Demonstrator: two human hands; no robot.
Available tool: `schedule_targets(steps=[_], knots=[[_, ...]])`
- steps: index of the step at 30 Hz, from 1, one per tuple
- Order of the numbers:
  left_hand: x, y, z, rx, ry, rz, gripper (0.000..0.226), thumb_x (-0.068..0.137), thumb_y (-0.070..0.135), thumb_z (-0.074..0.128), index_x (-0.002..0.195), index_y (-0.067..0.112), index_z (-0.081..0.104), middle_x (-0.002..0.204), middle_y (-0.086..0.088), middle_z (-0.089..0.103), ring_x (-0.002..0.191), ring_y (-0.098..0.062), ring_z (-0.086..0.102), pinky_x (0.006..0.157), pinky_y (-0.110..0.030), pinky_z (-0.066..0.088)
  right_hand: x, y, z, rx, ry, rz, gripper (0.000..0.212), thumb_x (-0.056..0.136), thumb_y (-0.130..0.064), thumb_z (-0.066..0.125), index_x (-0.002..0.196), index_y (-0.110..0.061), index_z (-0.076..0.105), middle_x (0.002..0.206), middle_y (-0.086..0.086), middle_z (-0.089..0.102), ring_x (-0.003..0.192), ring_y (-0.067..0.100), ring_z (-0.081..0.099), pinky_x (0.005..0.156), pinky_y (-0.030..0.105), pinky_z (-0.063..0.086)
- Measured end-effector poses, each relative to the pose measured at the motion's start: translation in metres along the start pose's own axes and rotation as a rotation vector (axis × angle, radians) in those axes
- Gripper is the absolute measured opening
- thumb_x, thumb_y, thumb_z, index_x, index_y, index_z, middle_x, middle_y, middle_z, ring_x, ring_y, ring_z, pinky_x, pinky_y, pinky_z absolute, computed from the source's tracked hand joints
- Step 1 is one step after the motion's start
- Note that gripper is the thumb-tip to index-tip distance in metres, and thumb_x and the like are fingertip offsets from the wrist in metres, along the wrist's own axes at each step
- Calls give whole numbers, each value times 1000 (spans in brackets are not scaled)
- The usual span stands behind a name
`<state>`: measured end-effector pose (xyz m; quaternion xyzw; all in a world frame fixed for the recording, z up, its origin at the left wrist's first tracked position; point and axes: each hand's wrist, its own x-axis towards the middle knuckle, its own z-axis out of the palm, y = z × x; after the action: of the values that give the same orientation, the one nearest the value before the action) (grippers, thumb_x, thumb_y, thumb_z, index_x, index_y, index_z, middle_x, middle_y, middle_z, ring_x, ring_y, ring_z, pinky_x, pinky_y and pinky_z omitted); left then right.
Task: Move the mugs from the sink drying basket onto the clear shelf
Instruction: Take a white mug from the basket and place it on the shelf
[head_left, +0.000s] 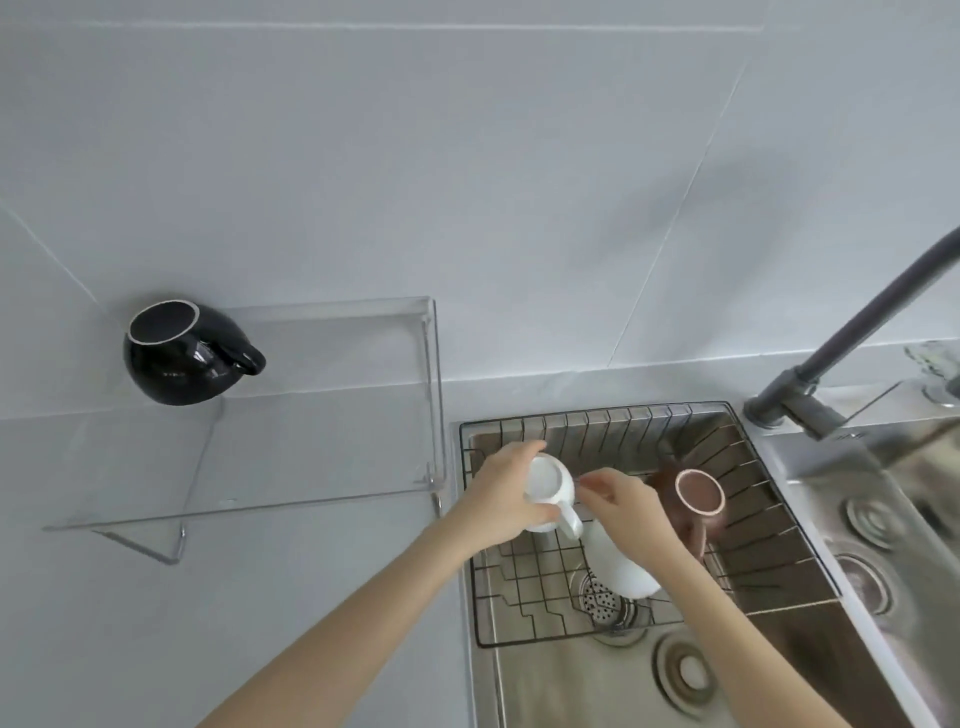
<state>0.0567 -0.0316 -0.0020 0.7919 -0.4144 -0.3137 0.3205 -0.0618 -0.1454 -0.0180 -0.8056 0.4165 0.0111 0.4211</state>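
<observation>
- Mugs are the matter here; one black mug (183, 358) already stands upside down on the clear shelf (332, 415), at its far left corner, well to the left of the drying basket (524, 613). The rest of the shelf top looks free.
- Left of the basket's middle, the left hand (506, 496) is closed around a white mug (550, 493) — fingers over the far side, thumb on the near side. The mug is bottom-up, and its handle points to the near right, away from the palm.
- This white mug is at the basket's left edge, so the shelf lies directly to the left of the grip. In my judgement the left hand is the nearer one to carry it, and the move is a short lift up and to the left over the basket rim.
- Just right of that mug, the right hand (623, 512) is half curled with thumb and forefinger pinched near the mug's side; whether they hold anything I cannot tell.
- Under the right wrist, a second white piece (618, 564) lies in the basket — perhaps another mug, but it is mostly covered.
- Further right in the basket, a brown mug (691, 501) leans tilted, bottom facing up, with no hand on it.
- Beyond the basket's right side is the grey faucet (810, 379).
</observation>
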Motion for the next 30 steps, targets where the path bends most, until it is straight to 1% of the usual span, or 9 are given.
schedule_targets(steps=[3, 5, 8, 12, 14, 19, 22, 27, 30], knots=[[19, -23, 25, 15, -38, -83, 77, 70, 17, 72, 136, 17, 34, 140, -5, 42, 126, -22, 42, 97, -27, 33, 7, 19, 21, 0, -11, 77, 33, 89, -21, 52, 120, -10, 54, 115, 4, 64, 96, 19, 57, 65, 9, 42], [31, -35, 38, 43, -35, -113, 80, 67, 16, 74, 136, 17, 33, 138, -5, 41, 125, -22, 42, 100, -29, 36, 13, 26, 35, 41, 4, 100, 31, 90, -17, 50, 118, -6, 55, 108, 10, 66, 97, 25, 59, 70, 21, 41], [47, -47, 53, 117, -28, -158, 90, 63, 23, 78, 138, 14, 28, 140, -11, 39, 129, -26, 39, 107, -39, 36, 22, 33, 49, -23, 21, 117, 23, 92, -17, 45, 95, 1, 59, 84, 17, 64, 74, 27, 53, 62, 30, 36], [59, -52, 64, 163, -10, -218, 96, 66, 24, 77, 141, 5, 20, 147, -17, 33, 135, -30, 33, 110, -41, 32, 32, 36, 58, -219, -14, 94, 23, 94, -16, 42, 100, -1, 57, 100, 18, 65, 87, 32, 60, 67, 33, 40], [62, -53, 66, 157, 33, -224, 90, 67, 21, 76, 139, 5, 24, 143, -15, 39, 132, -28, 38, 107, -37, 35, 34, 37, 60, -319, -17, 81, 18, 94, -12, 42, 103, -2, 54, 100, 16, 67, 82, 30, 59, 63, 34, 41], [62, -52, 61, 168, 34, -223, 85, 66, 21, 77, 136, 6, 31, 133, -13, 50, 120, -28, 49, 96, -35, 42, 30, 38, 59, -181, 18, 70, 20, 94, -15, 44, 100, 1, 53, 80, 16, 64, 68, 25, 50, 62, 37, 43], [59, -44, 53, 166, 40, -205, 88, 66, 22, 77, 138, 6, 29, 133, -11, 50, 121, -28, 49, 98, -36, 42, 25, 35, 51, -130, 41, 43, 23, 94, -20, 45, 100, 0, 54, 85, 20, 68, 67, 26, 49, 59, 33, 37], [50, -18, 21, 123, 173, -102, 81, 62, 25, 78, 133, 16, 39, 124, -3, 58, 114, -25, 54, 90, -33, 44, 11, 7, 22, -33, 182, -80, 24, 93, -23, 47, 95, -3, 58, 74, 11, 63, 70, 29, 54, 59, 31, 34], [40, 3, -4, 97, 271, 3, 80, 62, 27, 79, 131, 14, 40, 123, -3, 58, 114, -24, 54, 92, -34, 45, 1, -19, 1, -21, 274, -202, 24, 92, -24, 49, 93, -3, 61, 72, 14, 68, 68, 32, 58, 58, 33, 37]])
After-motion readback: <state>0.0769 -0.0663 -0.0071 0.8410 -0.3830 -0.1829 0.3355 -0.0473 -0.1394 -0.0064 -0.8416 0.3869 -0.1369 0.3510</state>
